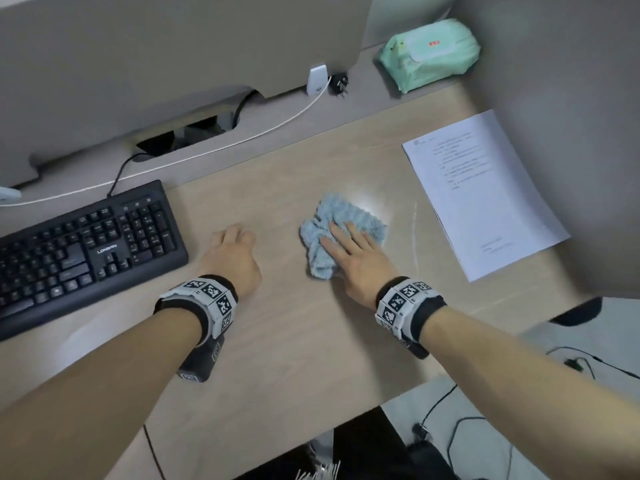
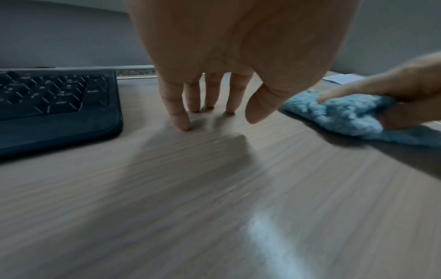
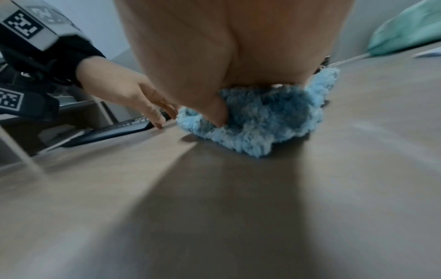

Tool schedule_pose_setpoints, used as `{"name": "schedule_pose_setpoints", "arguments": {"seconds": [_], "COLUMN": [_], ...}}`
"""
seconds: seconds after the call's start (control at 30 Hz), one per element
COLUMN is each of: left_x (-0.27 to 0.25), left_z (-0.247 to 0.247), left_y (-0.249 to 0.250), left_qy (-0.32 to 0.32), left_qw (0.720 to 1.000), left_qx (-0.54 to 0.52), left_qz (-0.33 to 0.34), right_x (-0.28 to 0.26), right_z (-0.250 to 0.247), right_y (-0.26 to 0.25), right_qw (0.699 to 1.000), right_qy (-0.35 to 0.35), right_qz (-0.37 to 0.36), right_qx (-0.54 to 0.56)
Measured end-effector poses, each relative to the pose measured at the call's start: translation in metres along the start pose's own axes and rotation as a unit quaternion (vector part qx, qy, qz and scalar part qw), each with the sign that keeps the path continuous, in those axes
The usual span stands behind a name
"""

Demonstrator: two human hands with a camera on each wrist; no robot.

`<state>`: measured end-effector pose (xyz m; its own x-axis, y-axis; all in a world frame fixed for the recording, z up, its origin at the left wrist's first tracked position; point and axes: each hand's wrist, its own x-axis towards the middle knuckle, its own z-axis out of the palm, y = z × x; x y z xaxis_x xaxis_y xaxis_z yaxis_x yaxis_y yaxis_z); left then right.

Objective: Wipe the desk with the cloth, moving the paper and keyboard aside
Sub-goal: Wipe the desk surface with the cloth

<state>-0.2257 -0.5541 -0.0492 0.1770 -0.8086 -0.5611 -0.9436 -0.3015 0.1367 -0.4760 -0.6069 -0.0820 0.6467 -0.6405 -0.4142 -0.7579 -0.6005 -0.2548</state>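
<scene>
A fluffy light-blue cloth (image 1: 360, 216) (image 2: 341, 115) (image 3: 267, 117) lies bunched on the wooden desk (image 1: 294, 334). My right hand (image 1: 349, 251) presses flat on it with straight fingers, the thumb against its left edge. My left hand (image 1: 232, 251) (image 2: 205, 105) rests with its fingertips (image 2: 185, 126) on the bare desk between cloth and keyboard, holding nothing. The black keyboard (image 1: 79, 251) (image 2: 54, 105) sits at the left, a short way from my left hand. A printed sheet of paper (image 1: 485, 192) lies at the right by the partition.
A green pack of wet wipes (image 1: 429, 53) lies at the back right. A white cable (image 1: 221, 147) and a black plug (image 1: 338, 85) run along the back ledge, near a cable opening (image 1: 187, 133). The desk's front edge is close to my forearms.
</scene>
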Motion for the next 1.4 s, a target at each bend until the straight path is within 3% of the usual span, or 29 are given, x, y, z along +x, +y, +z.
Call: {"name": "schedule_pose_setpoints", "arguments": {"seconds": [0.1, 0.2, 0.3, 0.37, 0.47, 0.57, 0.63, 0.73, 0.8, 0.93, 1.03, 1.23, 1.33, 1.4], "left_x": [0.004, 0.005, 0.002, -0.003, -0.011, -0.016, -0.018, -0.019, -0.018, -0.017, -0.022, -0.043, -0.048, -0.051], "left_z": [-0.004, -0.003, 0.007, 0.014, 0.023, 0.037, 0.042, 0.044, 0.043, 0.046, 0.052, 0.068, 0.073, 0.078], "left_y": [0.007, 0.019, 0.033, 0.042, 0.052, 0.058, 0.061, 0.069, 0.071, 0.071, 0.069, 0.064, 0.064, 0.065], "left_qy": [0.016, 0.038, 0.07, 0.055, 0.037, 0.017, 0.018, 0.026, 0.028, 0.036, 0.065, 0.075, 0.067, 0.052], "left_qw": [0.999, 0.998, 0.997, 0.996, 0.993, 0.993, 0.994, 0.994, 0.994, 0.994, 0.991, 0.979, 0.977, 0.979], "left_qx": [-0.008, -0.01, 0.014, 0.02, 0.022, 0.03, 0.039, 0.051, 0.051, 0.064, 0.072, 0.08, 0.066, 0.08], "left_qz": [-0.026, -0.041, 0.021, 0.068, 0.113, 0.111, 0.096, 0.088, 0.088, 0.085, 0.093, 0.169, 0.189, 0.182], "right_x": [-0.035, -0.072, -0.114, -0.132, -0.12, -0.088, -0.083, -0.121, -0.153, -0.174, -0.157, -0.18, -0.201, -0.208], "right_z": [0.008, 0.019, 0.037, 0.047, 0.05, 0.04, 0.04, 0.063, 0.072, 0.073, 0.073, 0.114, 0.124, 0.119], "right_y": [0.022, 0.03, 0.038, 0.042, 0.036, 0.014, -0.003, -0.019, -0.008, 0.021, -0.002, -0.089, -0.081, -0.058], "right_qw": [0.995, 0.989, 0.979, 0.974, 0.966, 0.962, 0.972, 0.989, 0.992, 0.969, 0.951, 0.992, 0.998, 0.997], "right_qy": [0.017, 0.042, 0.062, 0.058, 0.063, 0.072, 0.066, 0.052, 0.048, 0.067, 0.092, 0.069, 0.053, 0.072], "right_qz": [0.089, 0.131, 0.187, 0.216, 0.244, 0.25, 0.208, 0.116, 0.096, 0.211, 0.266, 0.068, 0.003, 0.01], "right_qx": [0.049, 0.047, 0.043, 0.046, 0.065, 0.087, 0.084, 0.069, 0.067, 0.105, 0.129, 0.079, 0.033, 0.027]}}
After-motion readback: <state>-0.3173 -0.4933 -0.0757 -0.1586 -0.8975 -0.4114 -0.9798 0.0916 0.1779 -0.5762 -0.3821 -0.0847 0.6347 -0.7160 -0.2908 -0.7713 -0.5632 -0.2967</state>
